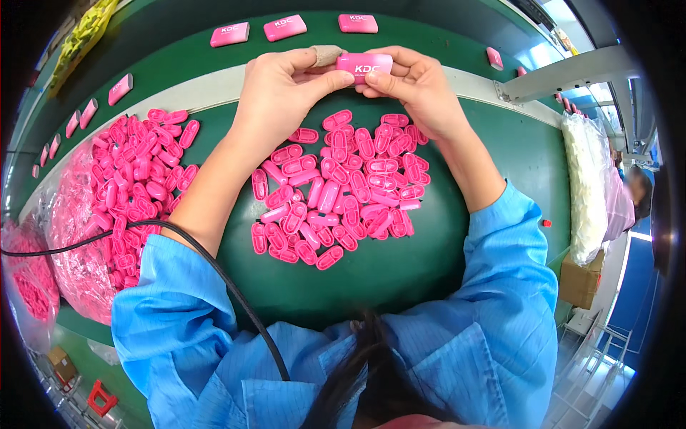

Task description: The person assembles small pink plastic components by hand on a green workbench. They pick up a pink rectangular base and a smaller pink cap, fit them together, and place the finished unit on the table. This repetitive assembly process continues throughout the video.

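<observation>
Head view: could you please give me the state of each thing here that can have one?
Pink case: closed, held in both hands.
Left hand: gripping the case.
Right hand: gripping the case.
Pink shells: loose in a heap on the green table.
Belt cases: lying flat, apart.
Bag: open, full.

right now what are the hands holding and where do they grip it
Both hands, left hand and right hand, hold one pink rectangular case, pinched at its two short ends by fingertips.
</observation>
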`<state>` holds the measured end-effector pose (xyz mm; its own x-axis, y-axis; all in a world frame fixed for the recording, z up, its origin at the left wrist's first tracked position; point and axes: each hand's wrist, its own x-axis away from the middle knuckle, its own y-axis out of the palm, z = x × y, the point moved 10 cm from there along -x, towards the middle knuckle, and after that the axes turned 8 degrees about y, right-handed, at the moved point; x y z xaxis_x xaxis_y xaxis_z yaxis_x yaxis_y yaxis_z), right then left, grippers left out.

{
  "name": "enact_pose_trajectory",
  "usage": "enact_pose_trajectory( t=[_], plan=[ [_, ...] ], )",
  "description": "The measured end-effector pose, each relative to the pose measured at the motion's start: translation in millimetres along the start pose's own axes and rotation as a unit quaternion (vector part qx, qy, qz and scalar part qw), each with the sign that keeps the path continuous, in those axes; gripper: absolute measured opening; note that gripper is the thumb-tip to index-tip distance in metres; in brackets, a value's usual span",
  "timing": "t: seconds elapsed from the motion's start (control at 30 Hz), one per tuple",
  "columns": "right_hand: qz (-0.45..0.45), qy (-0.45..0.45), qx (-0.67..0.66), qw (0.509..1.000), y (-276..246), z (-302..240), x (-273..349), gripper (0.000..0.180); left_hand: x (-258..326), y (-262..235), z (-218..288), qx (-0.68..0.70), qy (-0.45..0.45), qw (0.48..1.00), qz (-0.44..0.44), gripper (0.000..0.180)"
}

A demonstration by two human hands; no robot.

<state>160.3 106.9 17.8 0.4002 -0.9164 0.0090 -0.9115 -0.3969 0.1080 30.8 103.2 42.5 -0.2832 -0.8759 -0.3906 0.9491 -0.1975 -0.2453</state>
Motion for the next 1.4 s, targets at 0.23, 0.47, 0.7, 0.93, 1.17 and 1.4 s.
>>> enact_pose_trajectory(
  t=[0.23, 0.47, 0.7, 0.93, 1.17, 1.4],
  plan=[
    [0.041, -0.080, 0.044, 0.995, 0.7, -13.0, 5.1, 0.028, 5.2, 2.0, -9.5, 0.073, -0.014, 0.996, 0.056, 0.037],
    [0.070, -0.048, 0.019, 0.996, -3.4, -8.8, 3.3, 0.029, 18.6, 22.8, 18.2, -0.107, 0.066, 0.991, 0.040, 0.046],
    [0.140, -0.183, 0.088, 0.969, -0.9, -28.6, 21.2, 0.026, 23.6, 36.8, 53.6, -0.289, 0.171, 0.941, 0.030, 0.060],
    [0.152, -0.061, 0.146, 0.976, -46.7, -12.9, -22.8, 0.026, 3.3, 3.6, 47.5, -0.412, 0.202, 0.889, 0.005, 0.046],
    [0.258, -0.013, 0.241, 0.936, -106.5, -1.9, -43.9, 0.035, -3.0, -32.5, 12.2, -0.483, -0.096, 0.850, -0.185, 0.017],
    [0.396, -0.050, 0.613, 0.682, -194.2, -49.5, -15.6, 0.042, -6.3, -6.5, 30.8, -0.349, 0.035, 0.929, -0.115, 0.022]
  ],
)
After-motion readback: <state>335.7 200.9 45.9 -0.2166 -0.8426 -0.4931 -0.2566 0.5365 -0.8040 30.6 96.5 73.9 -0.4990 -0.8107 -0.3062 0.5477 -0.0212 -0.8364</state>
